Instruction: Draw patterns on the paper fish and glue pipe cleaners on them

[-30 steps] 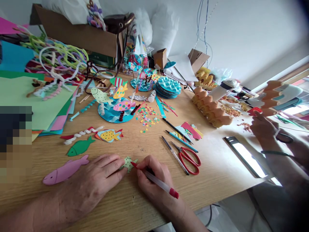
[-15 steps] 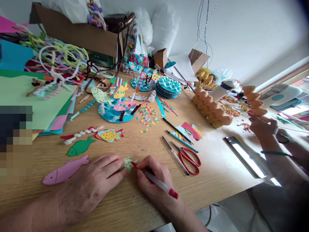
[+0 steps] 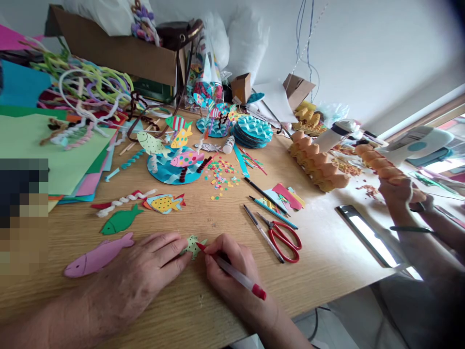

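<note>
Pen (image 3: pixel 237 274) aslant in right hand (image 3: pixel 230 287), tip away leftward (left hand (image 3: pixel 148 265) flat on fish (image 3: pixel 191 246))

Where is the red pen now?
In the head view, low centre: the right hand holds the red pen, tip at the small green fish.

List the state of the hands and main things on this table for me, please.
Left hand: flat, fingers on the pale green paper fish.
Right hand: closed around the red-tipped pen.
Pale green paper fish: spotted, partly covered.
Red-tipped pen: tip at the fish.
Pink paper fish: flat, unspotted.
Dark green paper fish: flat, unspotted.
Red-handled scissors: lying unheld.
Smartphone: lying flat; whether lit or reflecting, unclear.
Blue wave-patterned discs: stacked.
</note>
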Motion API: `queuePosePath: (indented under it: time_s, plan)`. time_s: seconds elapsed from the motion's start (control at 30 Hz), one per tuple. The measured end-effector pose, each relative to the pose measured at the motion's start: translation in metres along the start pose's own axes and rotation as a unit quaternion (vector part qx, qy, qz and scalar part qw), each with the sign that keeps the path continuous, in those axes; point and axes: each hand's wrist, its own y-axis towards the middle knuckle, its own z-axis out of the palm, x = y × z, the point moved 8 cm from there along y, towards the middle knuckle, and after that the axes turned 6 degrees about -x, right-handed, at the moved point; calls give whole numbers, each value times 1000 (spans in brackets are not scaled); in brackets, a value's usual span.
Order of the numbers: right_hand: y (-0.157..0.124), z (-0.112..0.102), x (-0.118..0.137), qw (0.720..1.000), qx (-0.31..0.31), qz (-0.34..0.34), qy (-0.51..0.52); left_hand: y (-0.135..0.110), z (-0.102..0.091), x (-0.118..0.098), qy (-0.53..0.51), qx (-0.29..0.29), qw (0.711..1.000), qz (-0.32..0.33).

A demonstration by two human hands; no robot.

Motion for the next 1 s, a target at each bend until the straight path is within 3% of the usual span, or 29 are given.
queuePosePath:
  time_s: [1.0]
  plan:
    - [1, 0, 0, 1000, 9, 16, -3, -8, 8, 2, 18, 11, 1000, 4]
